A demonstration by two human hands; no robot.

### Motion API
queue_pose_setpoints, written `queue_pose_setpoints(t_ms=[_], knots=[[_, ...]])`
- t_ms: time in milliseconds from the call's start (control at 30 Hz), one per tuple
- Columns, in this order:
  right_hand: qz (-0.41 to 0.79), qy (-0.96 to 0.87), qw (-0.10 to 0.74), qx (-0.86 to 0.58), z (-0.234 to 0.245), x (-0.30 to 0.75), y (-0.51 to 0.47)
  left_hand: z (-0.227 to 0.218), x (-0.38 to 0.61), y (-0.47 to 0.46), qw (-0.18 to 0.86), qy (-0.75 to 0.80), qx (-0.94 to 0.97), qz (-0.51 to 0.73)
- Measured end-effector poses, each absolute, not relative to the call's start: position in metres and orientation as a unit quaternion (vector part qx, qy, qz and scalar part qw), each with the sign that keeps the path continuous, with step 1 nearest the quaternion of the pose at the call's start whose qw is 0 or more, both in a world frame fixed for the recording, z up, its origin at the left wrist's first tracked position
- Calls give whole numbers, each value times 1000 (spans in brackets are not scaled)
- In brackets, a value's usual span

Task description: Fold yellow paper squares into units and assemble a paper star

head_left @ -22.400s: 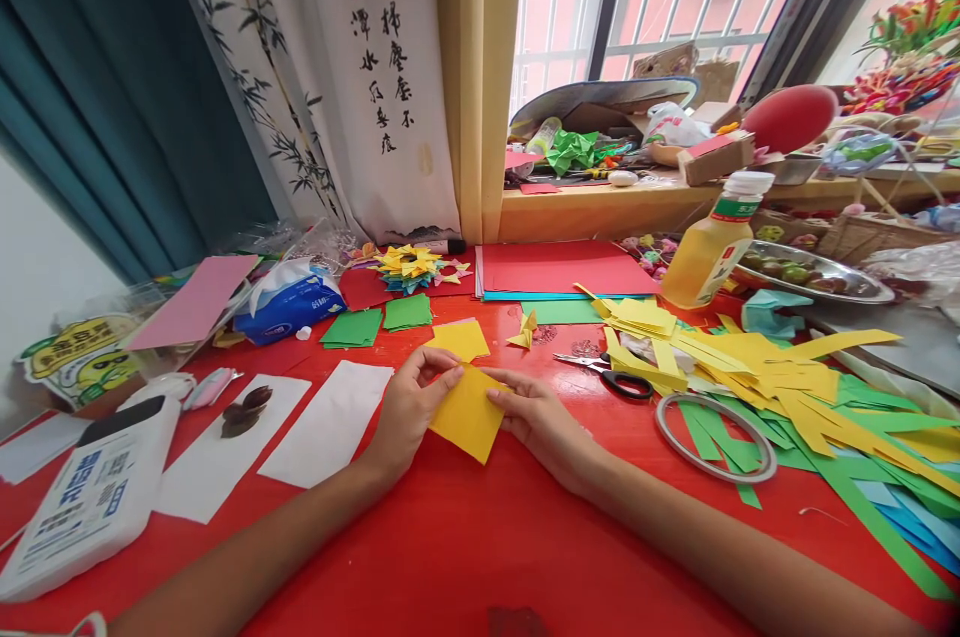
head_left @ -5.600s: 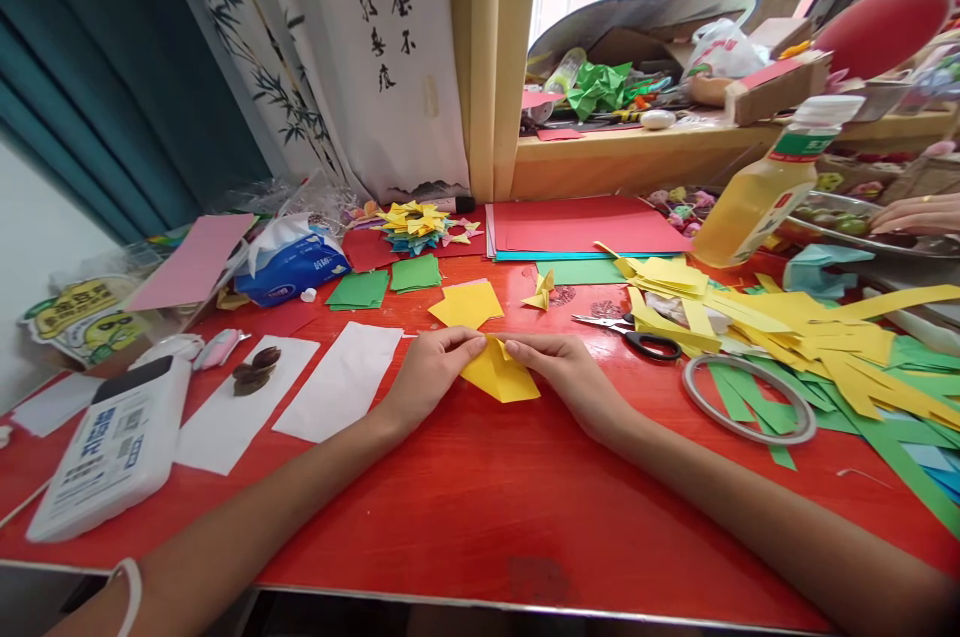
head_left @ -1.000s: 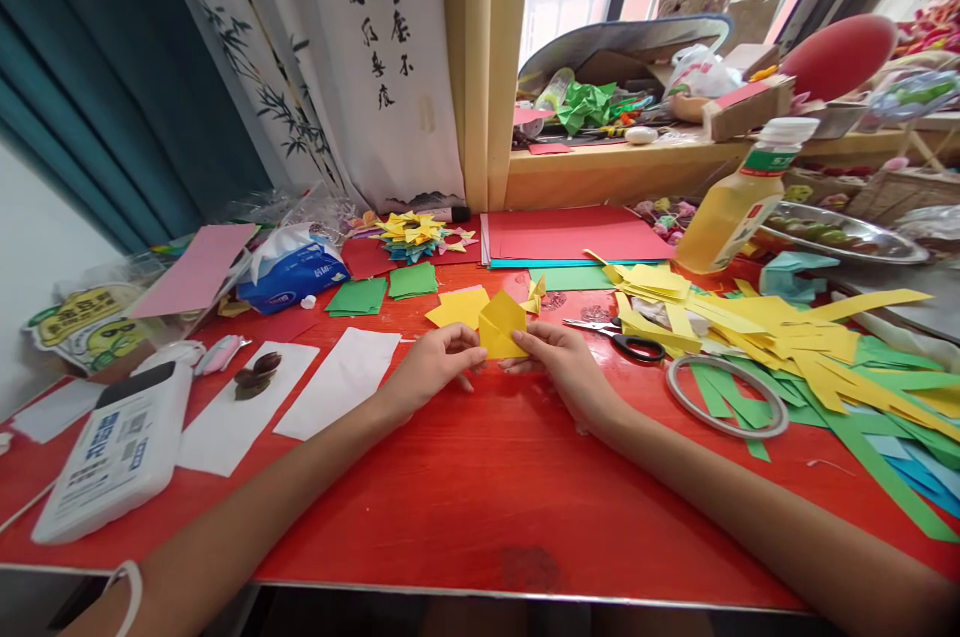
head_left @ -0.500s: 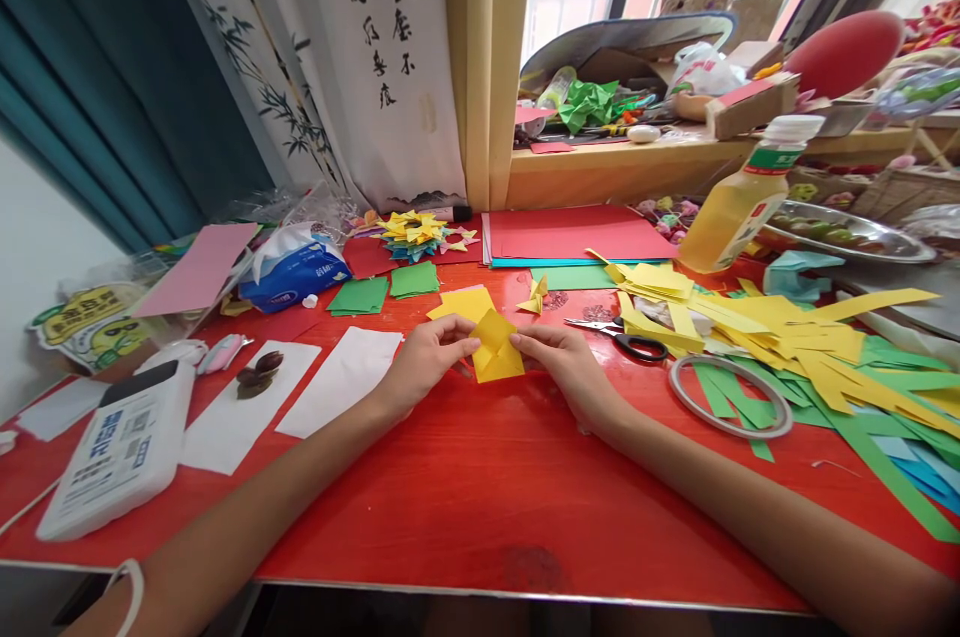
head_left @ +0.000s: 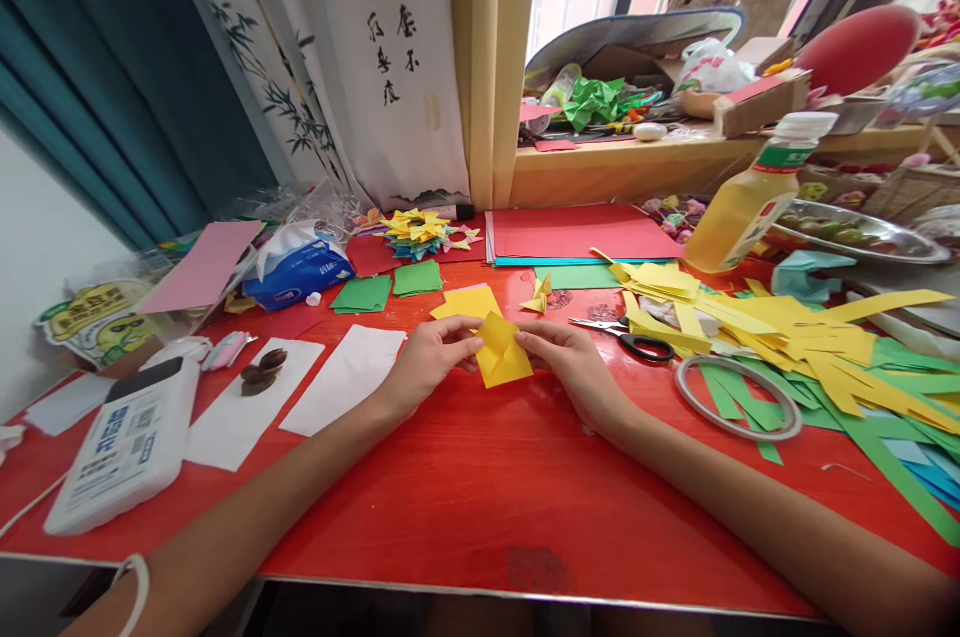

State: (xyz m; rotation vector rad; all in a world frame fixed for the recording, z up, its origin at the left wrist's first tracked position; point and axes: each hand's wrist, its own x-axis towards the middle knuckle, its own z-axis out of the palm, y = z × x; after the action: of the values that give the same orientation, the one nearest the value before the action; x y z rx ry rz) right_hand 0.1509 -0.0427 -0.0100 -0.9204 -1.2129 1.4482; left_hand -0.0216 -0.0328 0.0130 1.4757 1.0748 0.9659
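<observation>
A small folded yellow paper piece (head_left: pixel 502 360) rests just above the red table (head_left: pixel 480 497), held between both hands. My left hand (head_left: pixel 424 363) pinches its left corner with thumb and forefinger. My right hand (head_left: pixel 574 365) pinches the right edge, fingers curled. A flat yellow paper square (head_left: pixel 463 302) lies just behind the piece. A tiny folded yellow shape (head_left: pixel 539 295) stands further back, beside black-handled scissors (head_left: pixel 628 337).
White paper sheets (head_left: pixel 346 379), a white wipes pack (head_left: pixel 124 442) and a blue tissue pack (head_left: pixel 298 269) lie left. Yellow and green paper strips (head_left: pixel 810 357), a tape ring (head_left: pixel 736 399) and a juice bottle (head_left: pixel 750 207) crowd the right. Red sheets (head_left: pixel 581 232) and green squares (head_left: pixel 364 293) lie behind.
The yellow piece stood upright a second ago; it has since been opened and lowered toward the table, both hands still pinching it. Much earlier it was a flat square.
</observation>
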Motion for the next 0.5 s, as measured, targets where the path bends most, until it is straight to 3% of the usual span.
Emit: queue_pose_setpoints(t_ms=[500], knots=[[638, -459, 508, -352, -11, 150, -39, 18, -23, -37, 495, 409, 650, 406]])
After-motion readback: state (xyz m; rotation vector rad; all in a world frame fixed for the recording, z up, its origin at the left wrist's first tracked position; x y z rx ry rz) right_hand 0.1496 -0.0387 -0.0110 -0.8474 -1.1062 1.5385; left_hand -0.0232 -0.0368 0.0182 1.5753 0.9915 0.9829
